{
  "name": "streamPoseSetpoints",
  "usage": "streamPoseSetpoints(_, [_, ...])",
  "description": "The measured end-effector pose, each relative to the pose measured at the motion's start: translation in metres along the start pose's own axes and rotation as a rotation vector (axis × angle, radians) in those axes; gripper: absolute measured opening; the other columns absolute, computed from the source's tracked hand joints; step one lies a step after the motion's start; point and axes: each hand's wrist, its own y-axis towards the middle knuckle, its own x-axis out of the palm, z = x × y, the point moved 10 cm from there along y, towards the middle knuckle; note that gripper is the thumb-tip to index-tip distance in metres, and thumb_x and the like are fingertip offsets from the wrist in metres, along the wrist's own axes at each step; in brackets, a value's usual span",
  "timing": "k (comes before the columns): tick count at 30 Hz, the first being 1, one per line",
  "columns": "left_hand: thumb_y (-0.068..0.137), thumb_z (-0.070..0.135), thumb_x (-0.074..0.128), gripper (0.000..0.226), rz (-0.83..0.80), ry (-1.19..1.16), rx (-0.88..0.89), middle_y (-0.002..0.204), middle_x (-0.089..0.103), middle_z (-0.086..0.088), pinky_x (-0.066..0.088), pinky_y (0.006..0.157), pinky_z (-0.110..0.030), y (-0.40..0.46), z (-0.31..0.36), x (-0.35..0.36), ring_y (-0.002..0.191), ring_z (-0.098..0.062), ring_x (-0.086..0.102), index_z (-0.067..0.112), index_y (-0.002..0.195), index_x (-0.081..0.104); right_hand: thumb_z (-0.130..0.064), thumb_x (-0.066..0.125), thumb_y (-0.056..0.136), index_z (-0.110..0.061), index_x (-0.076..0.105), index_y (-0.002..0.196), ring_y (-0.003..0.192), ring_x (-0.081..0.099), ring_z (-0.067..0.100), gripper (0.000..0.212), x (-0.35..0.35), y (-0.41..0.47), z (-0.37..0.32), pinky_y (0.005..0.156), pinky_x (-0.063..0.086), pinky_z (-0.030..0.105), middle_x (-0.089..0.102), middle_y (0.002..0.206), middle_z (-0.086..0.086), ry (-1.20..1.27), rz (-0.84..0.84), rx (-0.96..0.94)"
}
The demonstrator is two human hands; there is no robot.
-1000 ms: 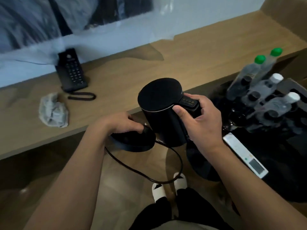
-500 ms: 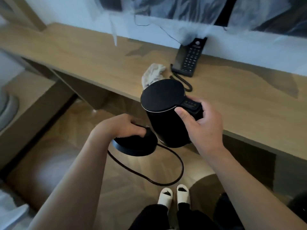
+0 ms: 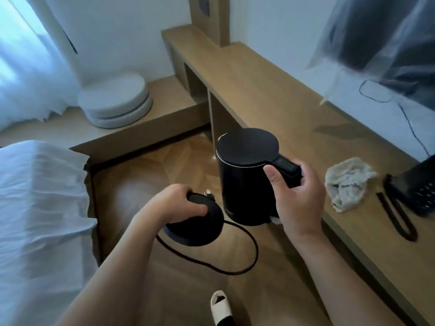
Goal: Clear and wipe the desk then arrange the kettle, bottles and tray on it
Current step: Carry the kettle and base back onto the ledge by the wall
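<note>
Kettle and base carried toward the table

We grip kettle [image 3: 244, 175] handle with right hand [image 3: 297, 196], left hand [image 3: 179, 203] clutching base [image 3: 195, 227], cord dangling clear.

Telephone [image 3: 421, 191]: cut by right frame edge. Kettle [image 3: 244, 175] handle: largely hidden under right hand [image 3: 299, 196]. Kettle base [image 3: 195, 224]: partly covered by left hand [image 3: 176, 203]. Slipper [image 3: 220, 307]: cut by bottom edge. Television [image 3: 386, 41], upper right: blurred, cropped.

White walls [image 3: 122, 31], herringbone wood floor [image 3: 150, 170]. Long wooden worktop [image 3: 266, 95] along right wall, low wooden platform [image 3: 70, 128] at left. White curtain [image 3: 26, 67] lit by daylight. White bedding [image 3: 40, 208] at left.
</note>
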Motion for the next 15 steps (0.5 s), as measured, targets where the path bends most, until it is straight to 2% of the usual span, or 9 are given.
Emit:
streamPoseSetpoints(4, [0.061,0.066,0.066,0.062,0.09,-0.049,0.004,0.103,0.062,0.002,0.06,0.08,-0.04,0.022,-0.028,-0.047,0.088,-0.016,0.063,0.024,0.107,0.063,-0.052,0.069,0.08,-0.013,0.064,0.111,0.095,0.067,0.011,0.05,0.052,0.028,-0.02,0.075,0.054,0.017,0.069,0.101,-0.001,0.037,-0.001,-0.02])
streamPoseSetpoints(9, [0.073,0.058,0.07,0.067,0.193,-0.071,0.01,0.118,0.05,0.003,0.051,0.083,-0.032,0.055,-0.046,-0.096,0.103,-0.019,0.054,0.023,0.129,0.059,-0.055,0.068,0.078,-0.018,0.065,0.105,0.091,0.067,0.012,0.046,0.105,0.069,-0.038,0.075,0.055,0.023,0.07,0.097,-0.002,0.059,0.004,-0.031])
streamPoseSetpoints(15, [0.074,0.055,0.073,0.083,0.25,-0.127,0.043,0.122,0.041,0.01,0.049,0.088,-0.031,0.125,-0.06,-0.157,0.11,-0.017,0.048,0.026,0.147,0.045,-0.052,0.068,0.079,-0.01,0.066,0.108,0.088,0.068,0.013,0.051,0.164,0.141,-0.036,0.065,0.051,0.009,0.07,0.095,0.0,0.095,0.031,-0.048])
